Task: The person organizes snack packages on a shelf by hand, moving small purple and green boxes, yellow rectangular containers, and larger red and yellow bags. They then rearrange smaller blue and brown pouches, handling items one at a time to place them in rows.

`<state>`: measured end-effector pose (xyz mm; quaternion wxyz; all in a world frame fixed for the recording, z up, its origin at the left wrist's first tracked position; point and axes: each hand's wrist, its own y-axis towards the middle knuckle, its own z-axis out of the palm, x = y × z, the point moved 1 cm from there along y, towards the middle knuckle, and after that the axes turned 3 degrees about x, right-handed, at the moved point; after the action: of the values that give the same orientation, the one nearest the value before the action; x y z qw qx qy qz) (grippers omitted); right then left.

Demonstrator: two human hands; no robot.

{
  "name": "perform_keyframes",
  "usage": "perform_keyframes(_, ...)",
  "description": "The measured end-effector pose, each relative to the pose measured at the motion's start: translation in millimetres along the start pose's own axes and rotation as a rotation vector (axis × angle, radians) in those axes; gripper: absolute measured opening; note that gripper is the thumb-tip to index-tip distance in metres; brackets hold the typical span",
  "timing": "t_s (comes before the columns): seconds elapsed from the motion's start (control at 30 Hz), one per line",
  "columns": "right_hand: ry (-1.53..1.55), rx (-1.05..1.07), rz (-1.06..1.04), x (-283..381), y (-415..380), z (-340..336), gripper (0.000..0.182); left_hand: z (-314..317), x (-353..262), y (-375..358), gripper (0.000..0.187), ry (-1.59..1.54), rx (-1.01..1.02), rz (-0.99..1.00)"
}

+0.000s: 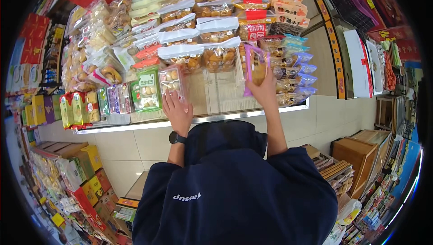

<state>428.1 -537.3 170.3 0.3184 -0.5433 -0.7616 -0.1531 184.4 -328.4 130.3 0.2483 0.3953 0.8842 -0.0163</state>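
Observation:
On the right of the display shelf, my right hand (265, 87) is closed on a purple-edged snack pack (258, 64), which stands upright beside rows of small purple and blue packs (293, 71). My left hand (177, 109), with a dark watch on its wrist, rests its spread fingers on the lower part of a pink-edged pack of round pastries (172, 79). Just left of that lies a green pack (148, 89). Between my hands are white-topped bags of baked snacks (221, 54) and a bare strip of shelf (212, 92). Whether my left fingers grip the pink-edged pack is unclear.
The shelf's metal front edge (194, 119) runs close to my body. Bagged snacks (97, 55) fill its left side. A white box (358, 62) stands at the right, a wooden crate (355, 164) at the lower right, and stacked cartons (92, 186) at the lower left.

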Motion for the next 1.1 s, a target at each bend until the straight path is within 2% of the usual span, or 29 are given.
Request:
perform_keyframes(0.07,0.072,0.046,-0.106,3,-30,12,0.102,-1,-4,-6,0.07,-0.022,-0.029,0.013)
perform_keyframes(0.13,0.155,0.227,-0.085,25,-55,34,0.1,-1,-6,-12,0.066,-0.045,-0.066,0.049)
perform_keyframes(0.2,0.122,0.399,-0.109,32,-66,75,0.098,5,1,-24,0.06,-0.197,0.127,0.042)
perform_keyframes(0.3,0.085,0.523,-0.084,30,-67,147,0.096,6,0,-28,0.055,-0.41,0.489,-0.057)
perform_keyframes(0.33,0.05,0.503,-0.046,29,-65,166,0.098,6,-2,-29,0.054,-0.478,0.62,-0.109)
perform_keyframes(0.43,-0.037,0.445,0.02,22,-65,218,0.103,27,13,-47,0.049,-0.553,0.57,-0.125)
perform_keyframes(0.57,-0.08,0.434,-0.02,13,-69,241,0.101,39,31,-57,0.052,-0.385,0.536,-0.056)
perform_keyframes(0.7,-0.103,0.478,-0.085,-1,-64,230,0.089,61,41,-61,0.056,-0.325,0.59,-0.055)
perform_keyframes(0.8,0.197,0.485,-0.273,-11,-39,182,0.077,71,40,-60,0.057,-0.298,0.636,-0.051)
perform_keyframes(0.9,0.001,0.058,-0.491,-7,-11,103,0.07,77,42,-56,0.057,-0.261,0.682,-0.084)
perform_keyframes(1.0,-0.308,-0.158,-0.331,-4,27,53,0.078,83,45,-61,0.059,-0.192,0.671,-0.08)
perform_keyframes(1.1,-0.434,-0.12,-0.089,-12,56,53,0.088,90,46,-62,0.059,-0.147,0.669,-0.066)
